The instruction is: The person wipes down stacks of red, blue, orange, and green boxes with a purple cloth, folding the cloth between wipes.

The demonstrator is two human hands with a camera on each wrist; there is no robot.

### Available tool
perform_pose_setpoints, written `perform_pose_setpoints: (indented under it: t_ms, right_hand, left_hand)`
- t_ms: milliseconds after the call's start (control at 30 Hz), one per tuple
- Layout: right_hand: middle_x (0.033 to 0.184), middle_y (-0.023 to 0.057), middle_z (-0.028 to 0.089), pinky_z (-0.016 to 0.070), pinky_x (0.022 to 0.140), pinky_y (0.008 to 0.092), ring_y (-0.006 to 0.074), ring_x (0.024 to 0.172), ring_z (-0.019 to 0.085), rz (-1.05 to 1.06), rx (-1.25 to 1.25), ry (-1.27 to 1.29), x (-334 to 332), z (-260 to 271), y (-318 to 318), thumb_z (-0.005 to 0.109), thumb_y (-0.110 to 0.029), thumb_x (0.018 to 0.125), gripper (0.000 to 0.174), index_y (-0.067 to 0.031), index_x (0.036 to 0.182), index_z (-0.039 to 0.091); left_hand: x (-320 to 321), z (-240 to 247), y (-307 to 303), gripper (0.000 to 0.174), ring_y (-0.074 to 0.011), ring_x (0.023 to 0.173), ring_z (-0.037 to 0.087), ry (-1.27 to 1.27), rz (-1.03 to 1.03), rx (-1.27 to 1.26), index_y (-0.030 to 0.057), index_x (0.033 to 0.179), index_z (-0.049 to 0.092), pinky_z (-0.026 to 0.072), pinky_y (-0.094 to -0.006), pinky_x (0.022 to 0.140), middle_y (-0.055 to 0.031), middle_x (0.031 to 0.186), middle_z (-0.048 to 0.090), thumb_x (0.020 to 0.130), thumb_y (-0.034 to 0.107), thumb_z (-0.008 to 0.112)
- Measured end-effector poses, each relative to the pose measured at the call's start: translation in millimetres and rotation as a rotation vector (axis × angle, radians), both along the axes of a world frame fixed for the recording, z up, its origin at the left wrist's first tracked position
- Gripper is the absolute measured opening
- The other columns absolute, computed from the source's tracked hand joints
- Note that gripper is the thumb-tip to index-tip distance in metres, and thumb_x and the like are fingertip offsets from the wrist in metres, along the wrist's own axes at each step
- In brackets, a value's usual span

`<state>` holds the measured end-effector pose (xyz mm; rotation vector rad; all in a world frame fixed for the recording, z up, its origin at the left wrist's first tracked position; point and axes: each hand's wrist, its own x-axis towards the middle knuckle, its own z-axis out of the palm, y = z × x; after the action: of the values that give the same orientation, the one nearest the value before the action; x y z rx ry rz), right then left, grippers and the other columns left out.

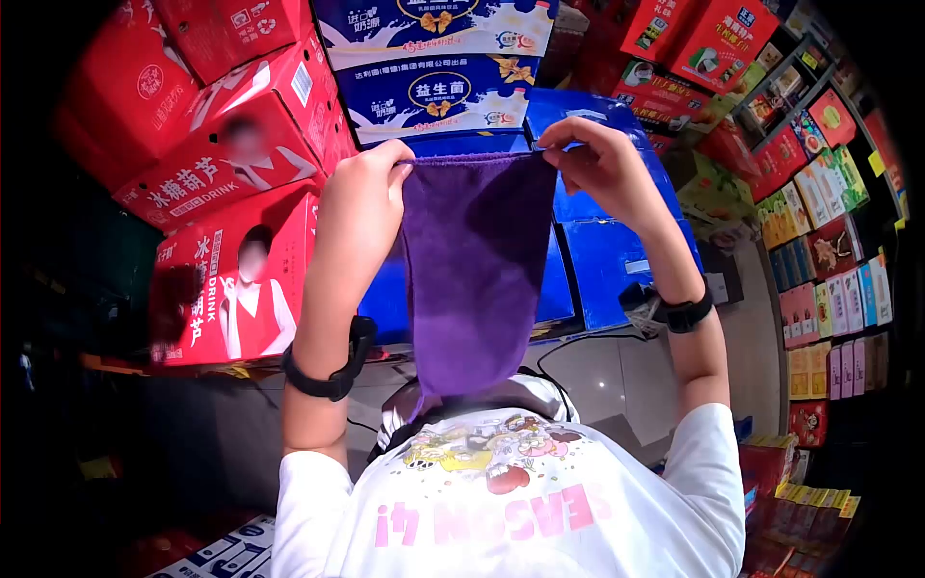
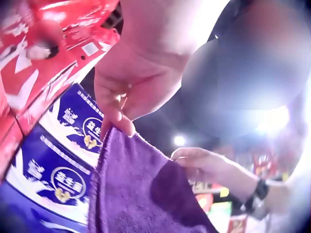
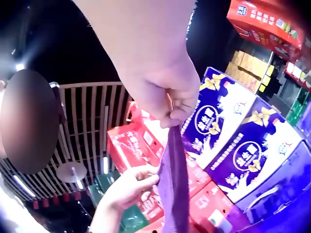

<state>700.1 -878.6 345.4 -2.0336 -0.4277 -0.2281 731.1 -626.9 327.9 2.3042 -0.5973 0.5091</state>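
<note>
Before our chest, from the head view, we pinch the cloth [image 1: 472, 270] by its top corners, left hand [image 1: 361, 197] and right hand [image 1: 602, 164] apart, so it hangs flat before the boxes [image 1: 434, 87]. From the left wrist, our left hand [image 2: 131, 87] nips one corner taut. From the right wrist, our right hand [image 3: 165, 92] pinches the other, and the cloth [image 3: 174, 179] dangles edge-on.

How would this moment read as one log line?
left hand: pinches purple cloth corner | right hand: pinches other corner | cloth: hanging

Both forearms upright, left hand [image 1: 366, 193] and right hand [image 1: 597, 164] level and apart, fingertips pinched together.
</note>
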Motion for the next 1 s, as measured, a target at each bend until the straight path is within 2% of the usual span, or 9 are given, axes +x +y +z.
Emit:
perform_pose_setpoints:
  t_ms: [33, 100, 167, 333, 500, 700, 767, 833, 1000]
  right_hand:
    - [0.071, 0.0035, 0.057, 0.0446, 0.052, 0.0217, 0.0079, 0.056, 0.056, -0.012, 0.0, 0.01, 11.6, -12.8, -0.4, 0.057, 0.002, 0.085, 0.006, 0.0009, 0.091, 0.058]
    - [0.072, 0.0007, 0.056, 0.0442, 0.054, 0.0208, 0.006, 0.058, 0.054, -0.019, -0.058, 0.022, 19.8, -29.2, 2.1, 0.056, 0.0, 0.086, 0.006, -0.0001, 0.092, 0.058]
    - [0.076, 0.0023, 0.058, 0.0468, 0.057, 0.0216, 0.0081, 0.062, 0.059, -0.033, -0.014, 0.068, 21.2, -38.9, 5.4, 0.055, 0.002, 0.086, 0.007, 0.0011, 0.092, 0.057]
    - [0.081, 0.0074, 0.06, 0.0534, 0.064, 0.0248, 0.0153, 0.074, 0.066, -0.049, 0.097, -0.003, 12.5, -42.1, 7.4, 0.054, 0.006, 0.085, 0.007, 0.0033, 0.09, 0.057]
    - [0.087, 0.0078, 0.061, 0.0497, 0.07, 0.0248, 0.0135, 0.079, 0.063, -0.031, 0.099, -0.145, 28.4, -48.9, 3.9, 0.059, 0.009, 0.08, 0.016, 0.0011, 0.094, 0.059]
    - [0.089, 0.0097, 0.059, 0.0484, 0.068, 0.0267, 0.0194, 0.075, 0.061, -0.104, -0.095, -0.23, 40.4, -57.7, 1.1, 0.063, 0.006, 0.076, 0.027, -0.0024, 0.101, 0.062]
    - [0.091, 0.007, 0.06, 0.0477, 0.068, 0.0236, 0.0129, 0.076, 0.059, -0.115, -0.247, -0.19, 30.3, -60.5, 2.7, 0.061, 0.005, 0.078, 0.022, 0.0, 0.1, 0.063]
    - [0.086, 0.0092, 0.061, 0.0484, 0.064, 0.0263, 0.0179, 0.074, 0.062, -0.06, -0.252, -0.149, 21.8, -74.1, 2.7, 0.062, 0.004, 0.076, 0.016, 0.0, 0.092, 0.065]
    - [0.086, 0.0111, 0.06, 0.0498, 0.066, 0.034, 0.029, 0.076, 0.061, 0.031, -0.385, -0.13, -18.0, -113.3, 12.7, 0.062, 0.003, 0.076, 0.015, -0.0013, 0.09, 0.062]
  left_hand:
    - [2.2, -5.9, -3.7, 0.01, -0.0204, 0.05, 0.061, 0.012, 0.046, 0.038, -0.0012, 0.091, 0.06, 0.0446, -0.0312, 0.052, -0.0171, 0.065, 0.059, 0.083, 0.005, 0.058]
    - [2.5, -15.8, -12.9, 0.009, -0.0349, 0.066, 0.062, -0.04, 0.098, 0.073, -0.002, 0.089, 0.059, 0.0475, -0.0392, 0.062, -0.0217, 0.073, 0.061, 0.084, 0.004, 0.055]
    - [1.0, -23.1, -21.7, 0.008, -0.0388, 0.076, 0.06, 0.005, 0.181, 0.116, -0.0022, 0.089, 0.058, 0.0474, -0.0424, 0.066, -0.0225, 0.078, 0.062, 0.083, 0.003, 0.055]
    - [2.2, -37.8, -13.4, 0.003, -0.0388, 0.081, 0.059, -0.007, 0.088, -0.103, -0.0036, 0.086, 0.053, 0.0467, -0.0418, 0.066, -0.0214, 0.085, 0.061, 0.084, -0.001, 0.052]
    - [12.0, -42.7, -19.7, 0.004, -0.0388, 0.081, 0.059, -0.111, 0.067, -0.189, -0.0043, 0.087, 0.053, 0.0471, -0.0403, 0.067, -0.0213, 0.085, 0.06, 0.084, -0.001, 0.052]
    - [25.1, -59.8, -28.7, 0.005, -0.0383, 0.08, 0.059, -0.13, 0.092, -0.165, -0.0035, 0.086, 0.053, 0.0476, -0.0413, 0.069, -0.0201, 0.086, 0.06, 0.084, 0.0, 0.052]
    - [17.8, -62.8, -24.2, 0.004, -0.0384, 0.081, 0.058, -0.063, 0.089, -0.138, -0.003, 0.085, 0.052, 0.047, -0.0419, 0.069, -0.0199, 0.085, 0.059, 0.084, 0.0, 0.051]
    - [10.3, -70.7, -17.0, 0.003, -0.0387, 0.081, 0.058, -0.005, 0.088, -0.078, -0.003, 0.085, 0.052, 0.0466, -0.0416, 0.07, -0.0201, 0.086, 0.059, 0.083, -0.001, 0.052]
    - [-22.7, -118.4, 2.6, 0.007, -0.0396, 0.088, 0.057, 0.046, -0.021, -0.088, -0.0045, 0.087, 0.055, 0.0467, -0.0409, 0.075, -0.0207, 0.094, 0.059, 0.081, -0.003, 0.052]
